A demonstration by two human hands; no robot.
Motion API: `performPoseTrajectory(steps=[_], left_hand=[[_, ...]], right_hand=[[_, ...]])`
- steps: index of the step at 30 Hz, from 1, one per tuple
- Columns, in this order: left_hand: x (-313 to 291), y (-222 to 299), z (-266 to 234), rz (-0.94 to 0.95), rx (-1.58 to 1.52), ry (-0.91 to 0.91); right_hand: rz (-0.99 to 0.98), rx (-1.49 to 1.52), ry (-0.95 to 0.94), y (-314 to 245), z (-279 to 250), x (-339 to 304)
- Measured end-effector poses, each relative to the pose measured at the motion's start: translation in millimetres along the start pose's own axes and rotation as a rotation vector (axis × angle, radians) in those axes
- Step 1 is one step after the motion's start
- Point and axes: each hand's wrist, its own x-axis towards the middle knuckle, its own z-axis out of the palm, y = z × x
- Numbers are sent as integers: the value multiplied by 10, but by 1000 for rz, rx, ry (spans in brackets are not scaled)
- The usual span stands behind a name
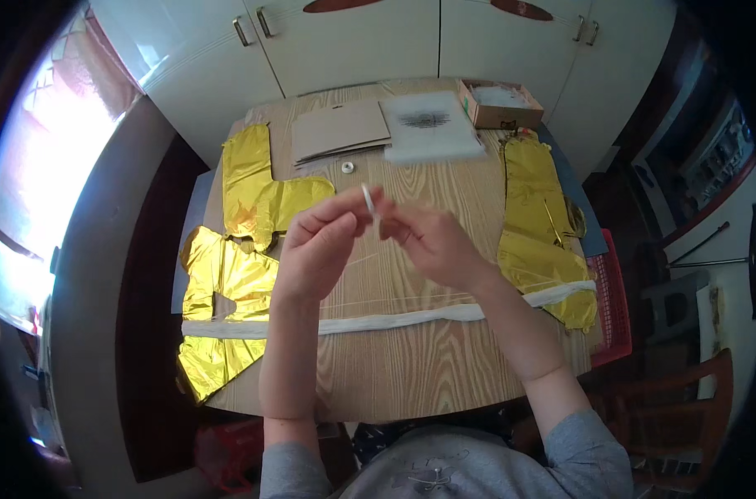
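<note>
Raised over the middle of the table, my left hand (324,245) is closed, its fingertips pinching a thin white strip (368,198). My right hand (436,241) meets it there, slightly blurred, thumb and fingers pinched at the strip's lower part. A long bundle of white string (378,322) lies across the table below my wrists, with a few loose strands running beside it. Gold foil balloons, flat and uninflated, lie on both sides: an upper left one (249,179), a lower left one (228,274) partly under the bundle, and more on the right (527,208).
Beyond my hands sits a small white roll (348,167). At the back are brown cardboard sheets (340,129), a stack of translucent plastic bags (436,133) and a box (501,108) with clear plastic inside. A red basket (615,299) stands off the right edge, near a wooden chair (685,391).
</note>
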Motion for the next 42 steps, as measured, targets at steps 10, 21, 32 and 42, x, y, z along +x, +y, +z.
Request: performPoseTrajectory(steps=[10,21,32,42], left_hand=[[-97,109,37,-194,116,42],[-67,112,109,-128,543,161],[-87,121,156,-152,461,213],[-48,139,216,-109,158,279]], right_hand=[[-67,54,178,-154,-101,32],[-271,-198,152,-255,-215,-9],[-251,-189,42,-306,-246,-27],[-148,-21,114,-139,-42,-11]])
